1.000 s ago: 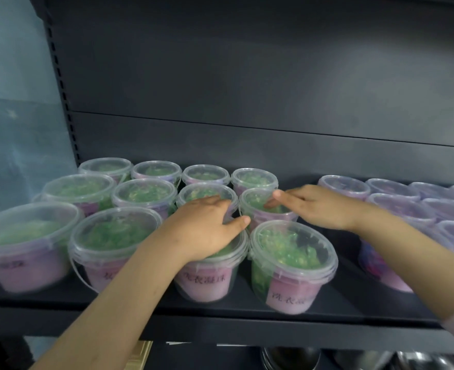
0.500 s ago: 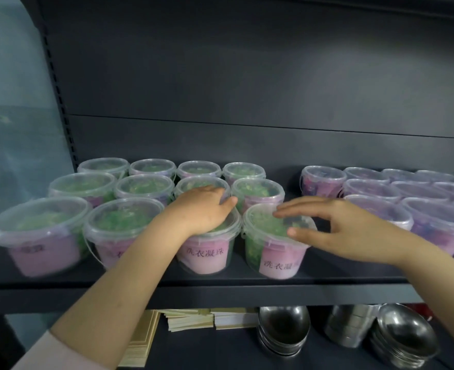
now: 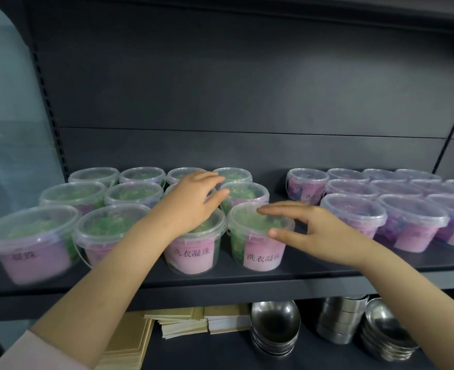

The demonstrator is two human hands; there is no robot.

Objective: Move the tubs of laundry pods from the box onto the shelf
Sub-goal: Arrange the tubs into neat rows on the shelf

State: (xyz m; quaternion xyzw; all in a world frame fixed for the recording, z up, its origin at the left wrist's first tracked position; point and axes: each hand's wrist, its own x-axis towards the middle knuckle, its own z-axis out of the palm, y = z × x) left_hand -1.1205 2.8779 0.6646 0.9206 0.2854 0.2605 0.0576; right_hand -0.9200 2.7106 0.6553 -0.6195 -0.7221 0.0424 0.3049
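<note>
The shelf (image 3: 247, 280) is dark metal. On its left half stand the green-pod tubs (image 3: 133, 194), clear lidded pails in three rows of four, with the pink labels of the front row facing the shelf's front edge. The left hand (image 3: 191, 206) lies palm down on the lid of the third front tub (image 3: 193, 256). Its fingers are relaxed and loosely spread, reaching toward the row behind, and they grip nothing. The right hand (image 3: 311, 231) is at the end tub (image 3: 260, 249), the last of that front row, nearest the shelf's middle. Its fingers are straight and held over the lid, with the thumb apart just beside the rim. Blur hides whether it touches the plastic. On the shelf's right half, across a bare gap, stand the purple-pod tubs (image 3: 410, 222) in similar rows. Below the shelf are a card stack (image 3: 177, 321), steel bowls (image 3: 275, 324) nested together, and steel cups (image 3: 340, 319).
</note>
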